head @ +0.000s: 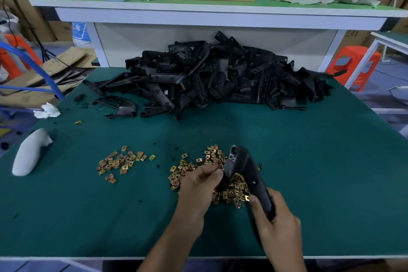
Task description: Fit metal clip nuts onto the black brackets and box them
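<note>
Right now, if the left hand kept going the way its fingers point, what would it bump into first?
The black bracket that the right hand grips. Fingertips of the left hand look nearly against its edge, though depth is unclear.

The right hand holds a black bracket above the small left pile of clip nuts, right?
No. In the head view the right hand holds the black bracket above the large pile of clip nuts; the small left pile lies apart.
</note>
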